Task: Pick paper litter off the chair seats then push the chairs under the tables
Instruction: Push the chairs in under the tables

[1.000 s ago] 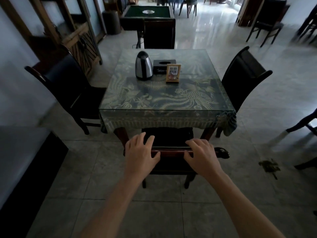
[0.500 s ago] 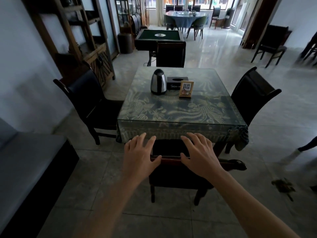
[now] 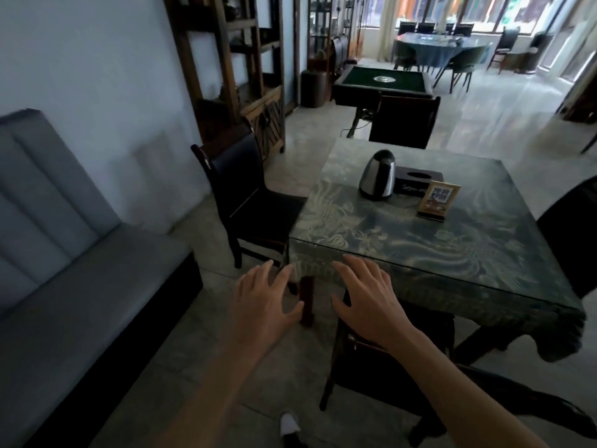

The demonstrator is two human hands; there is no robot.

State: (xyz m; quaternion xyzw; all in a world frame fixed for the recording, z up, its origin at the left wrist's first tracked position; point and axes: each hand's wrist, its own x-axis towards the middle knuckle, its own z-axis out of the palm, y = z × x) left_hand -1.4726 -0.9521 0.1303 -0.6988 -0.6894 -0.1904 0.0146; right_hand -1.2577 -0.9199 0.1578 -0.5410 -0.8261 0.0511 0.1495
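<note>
Both hands free, fingers spread, nothing held: left hand (image 3: 265,305) hovers off the counter's (image 3: 458,253) near-left corner, over floor; right hand (image 3: 371,302) hovers at the near edge, above the back of the near chair (image 3: 371,376). Whether either palm touches anything cannot be told. The near chair sits mostly tucked under the near edge, backrest rail just outside the cloth fringe; its long axis runs along that edge, seat facing in under the counter. Side chair (image 3: 245,195) stands at the left edge, seat partly under, backrest toward the wall, facing the counter, its top rail parallel to the left edge; it looks the less tucked of the two. No paper litter visible on its seat, though the seat is dark and partly hidden. Risks, as judgement: a skewed push on the side chair could catch a leg on the counter leg (image 3: 307,302) at the near-left corner or snag the hanging cloth, dragging it; the kettle (image 3: 378,176), tissue box (image 3: 416,182) and framed card (image 3: 437,202) mid-counter could then shift or tip. A hard shove could also scrape the tile floor (image 3: 200,344). Litter could be missed in this light.
</note>
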